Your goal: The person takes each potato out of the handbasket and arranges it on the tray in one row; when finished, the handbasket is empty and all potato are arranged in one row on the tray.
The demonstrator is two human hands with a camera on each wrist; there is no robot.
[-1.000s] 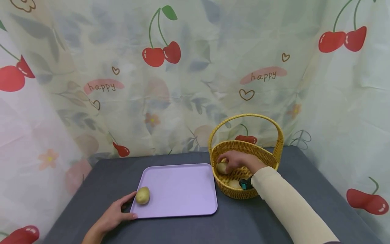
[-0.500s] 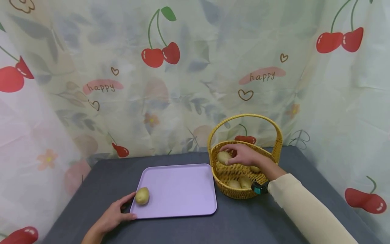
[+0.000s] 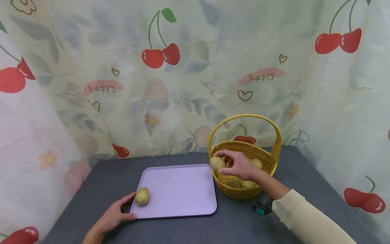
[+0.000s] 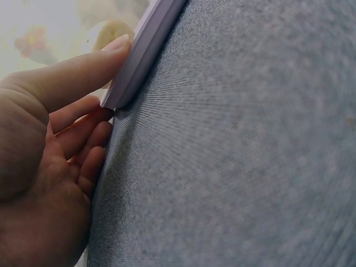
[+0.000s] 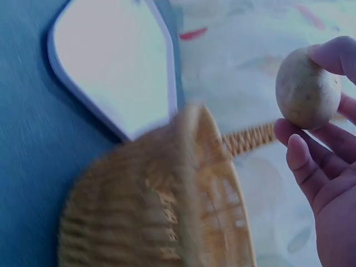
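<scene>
In the head view my right hand [image 3: 239, 166] holds a potato [image 3: 217, 164] between thumb and fingertips, over the left rim of a yellow wicker basket [image 3: 239, 194]. The right wrist view shows the same potato [image 5: 307, 89] with the thumb across its top and fingers below. Several potatoes [image 3: 257, 163] lie in the basket, partly hidden by the hand. My left hand [image 3: 111, 217] holds the near left corner of a lilac tray [image 3: 179, 191], the thumb at its front edge. One potato [image 3: 142, 196] rests on the tray's left side.
A dark grey cloth [image 3: 170, 230] covers the table. The basket's tall arched handle [image 3: 243, 115] rises above its opening. Behind and at both sides hangs a cherry-print curtain [image 3: 189, 84]. A black wrist device [image 3: 262, 208] sits below the right forearm.
My right hand has lifted a potato from inside the basket, then shifted it slightly left to the rim. The left hand and tray stay where they were.
</scene>
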